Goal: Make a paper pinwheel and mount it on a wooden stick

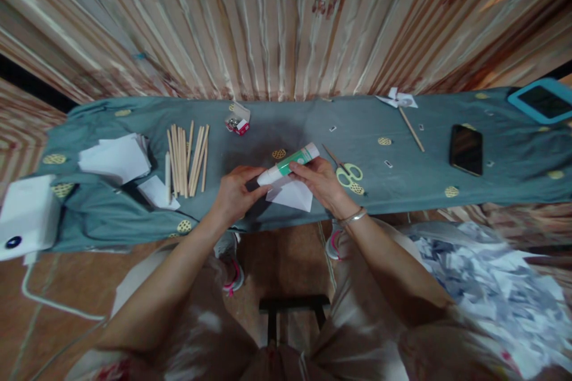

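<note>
A green and white glue stick is held at a slant above the table's front edge. My right hand grips its green body, with the thumb lying along the side. At the lower white end, the fingers of my left hand are closed around the tip. Beneath the stick lies a folded piece of white paper, partly covered by my hands. Scissors with pale green handles rest just right of my right hand.
To the left are wooden sticks, a stack of white paper and a white device. A small opened box sits behind. On the right lie a paper pinwheel, a phone and a blue-framed tablet. Paper scraps are heaped below.
</note>
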